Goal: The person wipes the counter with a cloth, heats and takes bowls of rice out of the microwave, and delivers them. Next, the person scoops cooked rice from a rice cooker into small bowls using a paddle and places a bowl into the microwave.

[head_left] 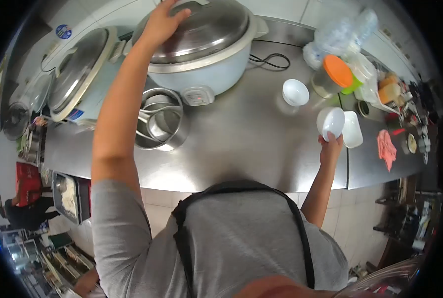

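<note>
My left hand (pixel 162 24) is over the steel lid (pixel 209 32) of a large rice cooker (pixel 201 74), left of the lid's handle. Its thumb is spread from the fingers, which reach the top edge of the picture. My right hand (pixel 331 141) grips a white bowl (pixel 330 120) by its near side, tilted, just left of a white rectangular dish (pixel 351 130). A second white bowl (pixel 295 93) sits on the steel counter (pixel 246 139), farther back.
A steel pot (pixel 180 130) with ladles stands left of centre, a second cooker (pixel 84 74) beyond it. An orange-lidded container (pixel 326 82), plastic bags (pixel 335 37) and a pink cloth (pixel 386 149) are at the right. A person in red (pixel 28 184) is far left.
</note>
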Demonstrator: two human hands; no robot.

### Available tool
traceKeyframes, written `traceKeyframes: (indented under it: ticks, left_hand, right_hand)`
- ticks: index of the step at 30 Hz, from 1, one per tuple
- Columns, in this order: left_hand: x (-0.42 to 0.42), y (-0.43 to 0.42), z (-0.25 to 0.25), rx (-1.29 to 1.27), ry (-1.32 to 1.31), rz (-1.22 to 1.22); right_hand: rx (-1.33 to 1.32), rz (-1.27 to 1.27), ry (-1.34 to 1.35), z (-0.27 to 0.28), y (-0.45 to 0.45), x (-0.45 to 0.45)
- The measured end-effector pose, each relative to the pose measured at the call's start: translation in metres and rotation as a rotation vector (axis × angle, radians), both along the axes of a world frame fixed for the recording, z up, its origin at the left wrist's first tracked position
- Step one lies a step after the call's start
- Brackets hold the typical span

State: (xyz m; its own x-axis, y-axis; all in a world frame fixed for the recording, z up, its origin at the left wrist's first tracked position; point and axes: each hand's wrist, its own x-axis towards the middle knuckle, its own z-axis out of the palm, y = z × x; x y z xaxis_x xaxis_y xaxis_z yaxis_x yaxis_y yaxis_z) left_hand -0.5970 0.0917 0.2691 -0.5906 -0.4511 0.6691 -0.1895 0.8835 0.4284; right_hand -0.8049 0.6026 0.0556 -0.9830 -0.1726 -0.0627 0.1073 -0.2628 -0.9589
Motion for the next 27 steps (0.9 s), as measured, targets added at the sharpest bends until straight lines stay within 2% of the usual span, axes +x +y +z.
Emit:
traceKeyframes:
  ticks: [1,3,5,7,8,9,12,15,17,18,19,20,21,22,24,27]
  left_hand:
    - [-0.025,-0.047,-0.023,-0.347,0.027,0.119]
    - [-0.051,-0.046,-0.017,-0.268,-0.230,0.384]
    - [-0.059,-0.063,-0.001,-0.015,-0.306,0.311]
    - [-0.062,-0.062,0.015,-0.027,-0.182,0.262]
    - [-0.061,-0.052,0.028,-0.073,-0.080,0.205]
    - [-0.060,-0.035,0.045,-0.105,0.012,0.116]
    - [-0.044,0.058,0.093,-0.174,0.180,-0.252]
    - [-0.034,0.149,0.101,-0.261,0.143,-0.593]
    - [-0.041,0.209,0.068,-0.317,0.147,-0.771]
    - [-0.060,0.236,0.034,-0.425,0.529,-0.822]
    - [-0.052,0.273,0.007,-0.544,0.376,-0.677]
    - [-0.046,0.305,-0.022,-0.563,0.332,-0.621]
    - [-0.044,0.327,-0.057,-0.387,0.265,-0.792]
    - [-0.043,0.345,-0.089,-0.365,0.161,-0.900]
    - [-0.033,0.374,-0.140,-0.269,-0.031,-0.981]
    - [-0.028,0.385,-0.196,-0.142,-0.245,-1.038]
  right_hand:
    - [-0.034,0.001,-0.052,0.002,0.024,0.006]
    - [-0.110,0.012,-0.168,-0.002,0.075,0.020]
    - [-0.108,-0.237,-0.224,0.002,0.112,0.045]
    - [-0.220,-0.273,-0.202,-0.027,0.176,0.054]
    - [-0.255,-0.352,-0.229,-0.010,0.187,0.075]
    - [-0.301,-0.273,-0.224,-0.017,0.218,0.082]
    - [-0.479,-0.355,-0.042,-0.023,0.272,0.102]
    - [-0.542,-0.349,0.086,0.019,0.257,0.112]
    - [-0.575,-0.319,0.143,0.055,0.239,0.117]
    - [-0.594,-0.306,0.173,0.069,0.235,0.119]
    - [-0.624,-0.258,0.209,0.081,0.237,0.120]
    - [-0.653,-0.210,0.249,0.091,0.242,0.121]
    - [-0.709,-0.155,0.267,0.099,0.248,0.124]
    - [-0.659,-0.174,0.353,0.111,0.241,0.131]
    - [-0.590,-0.278,0.423,0.133,0.221,0.149]
    - [-0.593,-0.301,0.404,0.146,0.190,0.177]
